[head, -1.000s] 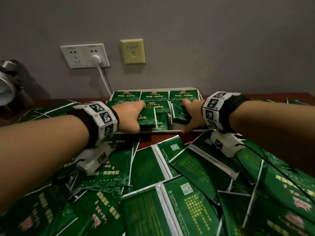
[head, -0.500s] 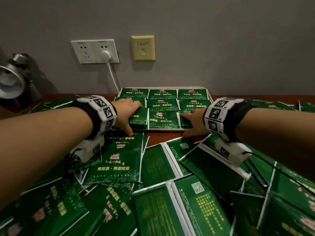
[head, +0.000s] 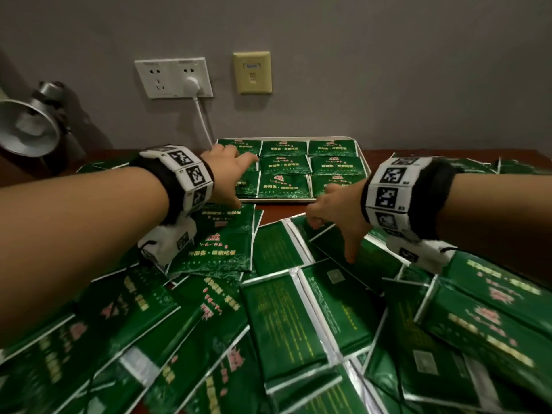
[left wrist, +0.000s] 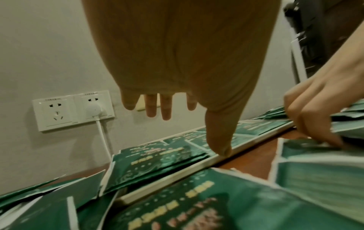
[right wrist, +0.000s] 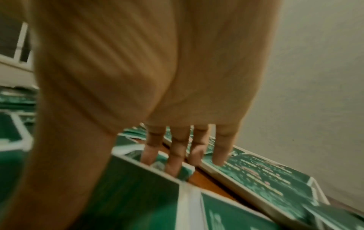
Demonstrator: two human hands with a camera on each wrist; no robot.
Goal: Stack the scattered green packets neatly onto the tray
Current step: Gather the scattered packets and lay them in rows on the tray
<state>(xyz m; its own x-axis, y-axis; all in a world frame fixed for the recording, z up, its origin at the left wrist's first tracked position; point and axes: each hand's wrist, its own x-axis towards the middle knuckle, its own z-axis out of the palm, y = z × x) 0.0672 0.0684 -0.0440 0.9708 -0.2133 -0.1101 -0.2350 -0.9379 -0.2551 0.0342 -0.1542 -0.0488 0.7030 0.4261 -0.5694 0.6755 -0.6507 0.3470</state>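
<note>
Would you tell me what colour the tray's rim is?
White, or off-white; the tray rim shows best in the left wrist view.

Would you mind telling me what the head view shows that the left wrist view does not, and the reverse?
Head view only: the lamp, the beige wall plate, both wristbands, and the full grid of packets on the tray. Left wrist view only: the left hand from beneath, its fingers straight and holding nothing. Both: the socket, the tray, scattered packets, and the right hand reaching into them.
</note>
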